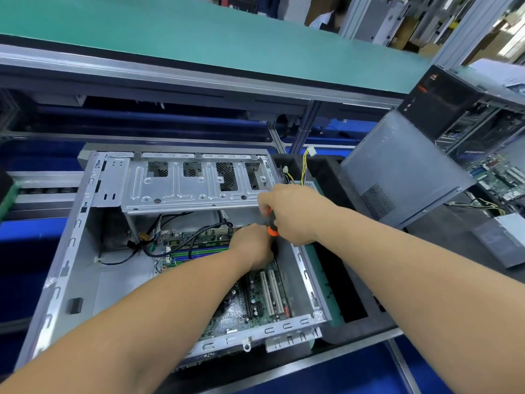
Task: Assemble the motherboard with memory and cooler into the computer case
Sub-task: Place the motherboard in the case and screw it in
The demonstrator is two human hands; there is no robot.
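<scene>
An open grey computer case (71, 251) lies on its side in front of me. Inside it sits the green motherboard (255, 302), with white expansion slots and green and blue memory slots partly hidden by my forearm. My right hand (292, 214) grips an orange and black screwdriver (272, 228) held upright over the board's far right corner. My left hand (251, 245) is down beside the screwdriver's lower end, fingers curled; what they touch is hidden. No cooler shows.
The drive cage (184, 189) spans the case's far side, with black cables (170, 243) under it. A black foam tray (341, 280) lies right of the case. A grey side panel (397, 172), another case (468, 115) and a spare board (500, 177) are at the right.
</scene>
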